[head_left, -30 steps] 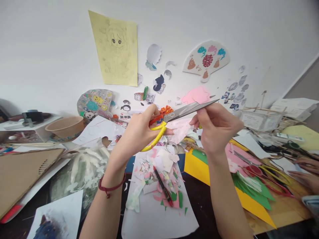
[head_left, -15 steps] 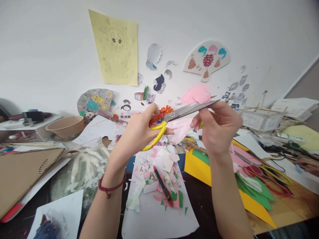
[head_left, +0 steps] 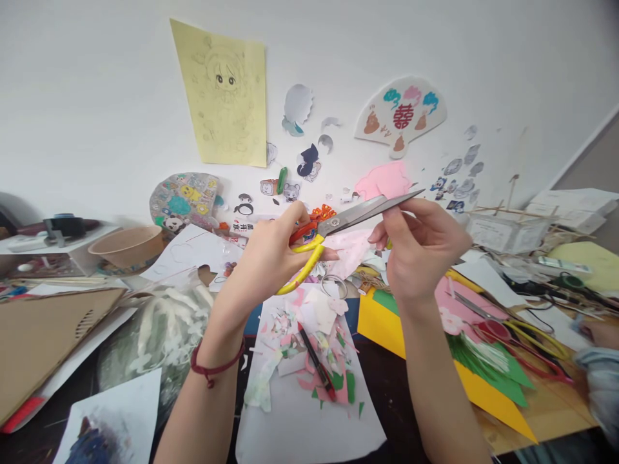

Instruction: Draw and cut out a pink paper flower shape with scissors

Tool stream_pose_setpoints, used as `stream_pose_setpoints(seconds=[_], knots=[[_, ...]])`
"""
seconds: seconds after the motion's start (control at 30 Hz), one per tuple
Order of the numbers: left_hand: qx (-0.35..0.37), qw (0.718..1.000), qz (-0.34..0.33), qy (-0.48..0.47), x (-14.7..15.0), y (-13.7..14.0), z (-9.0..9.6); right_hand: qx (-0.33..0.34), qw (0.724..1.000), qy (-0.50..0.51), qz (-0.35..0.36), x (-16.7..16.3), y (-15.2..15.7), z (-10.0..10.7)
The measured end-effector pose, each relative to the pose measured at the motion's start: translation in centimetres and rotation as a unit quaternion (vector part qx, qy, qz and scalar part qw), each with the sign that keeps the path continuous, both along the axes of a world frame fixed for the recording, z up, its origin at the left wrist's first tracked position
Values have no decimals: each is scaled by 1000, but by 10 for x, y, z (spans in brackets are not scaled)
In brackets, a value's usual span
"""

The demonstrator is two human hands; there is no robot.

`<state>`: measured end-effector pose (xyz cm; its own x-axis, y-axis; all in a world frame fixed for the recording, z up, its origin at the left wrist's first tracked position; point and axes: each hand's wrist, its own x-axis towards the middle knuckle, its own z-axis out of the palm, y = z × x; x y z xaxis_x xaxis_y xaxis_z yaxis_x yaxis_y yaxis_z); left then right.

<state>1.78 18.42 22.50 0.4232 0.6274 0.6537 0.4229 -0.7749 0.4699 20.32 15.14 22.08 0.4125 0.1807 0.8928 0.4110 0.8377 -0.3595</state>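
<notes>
My left hand (head_left: 264, 254) is wrapped round the yellow and red-orange handles of a pair of scissors (head_left: 355, 214). The blades point to the right and lie nearly together. A pink paper piece (head_left: 384, 180) with a wavy edge stands up behind the blades, partly hidden by them. My right hand (head_left: 425, 251) pinches the paper near the scissor tips, with thumb and forefinger close to the metal. Below both hands, a white sheet (head_left: 271, 432) carries many paper scraps and a black-and-red pen (head_left: 316, 362).
Yellow card (head_left: 382, 322) and green card lie at right, near a second pair of scissors (head_left: 512, 328). Another person's sleeve (head_left: 602, 380) shows at the right edge. Cardboard (head_left: 53, 335) and a round bowl (head_left: 126, 248) are at left. A fan (head_left: 401, 116) hangs on the wall.
The scissor blades have closed from a small gap at the tips. The pink paper has shifted slightly with my right hand. At the right edge the other person's sleeve has come into view.
</notes>
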Motion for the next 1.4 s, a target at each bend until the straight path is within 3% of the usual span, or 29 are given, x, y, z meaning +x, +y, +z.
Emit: stream_pose_setpoints(seconds=[0.23, 0.47, 1.07, 1.4], knots=[[1, 1000, 13, 1, -1, -1, 1, -3, 1000, -9, 30, 5, 3, -2], [1, 1000, 20, 7, -1, 0, 2, -13, 994, 5, 104, 12, 3, 0], [3, 1000, 17, 13, 0, -3, 3, 13, 998, 20, 58, 4, 3, -2], [57, 997, 47, 11, -7, 7, -1, -38, 993, -75, 77, 25, -6, 4]])
